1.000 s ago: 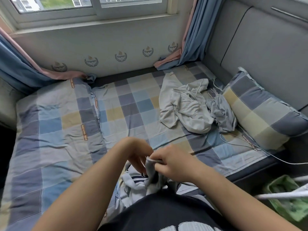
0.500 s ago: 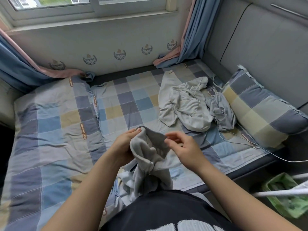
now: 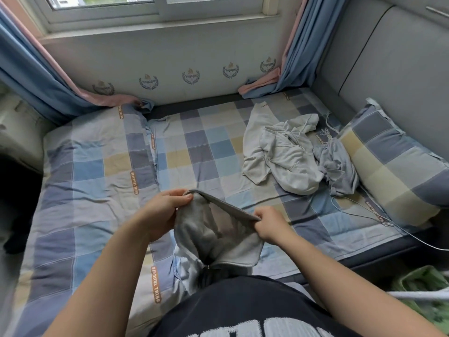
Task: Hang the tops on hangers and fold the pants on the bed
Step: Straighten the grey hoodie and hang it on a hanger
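Grey garment (image 3: 218, 229): soft matt cloth, fleecy inside (looks fuzzy). Pale hoodie (image 3: 286, 154): matt knit, creased. Bed sheet (image 3: 97, 190): thin matt woven cloth, wrinkled. Headboard (image 3: 388, 69): smooth grey upholstery. Cable (image 3: 410, 235): smooth white plastic.

The bed (image 3: 97, 190) wore a rumpled cover checked in blue, grey and pale yellow. A crumpled pale grey hoodie (image 3: 284, 154) lay on its far right part, touching a bunched blue-grey garment (image 3: 340, 171) that rested against a checked pillow (image 3: 393, 171). A thin white cable (image 3: 420, 237) ran across the right corner. A grey garment (image 3: 218, 239) hung down to the near edge.
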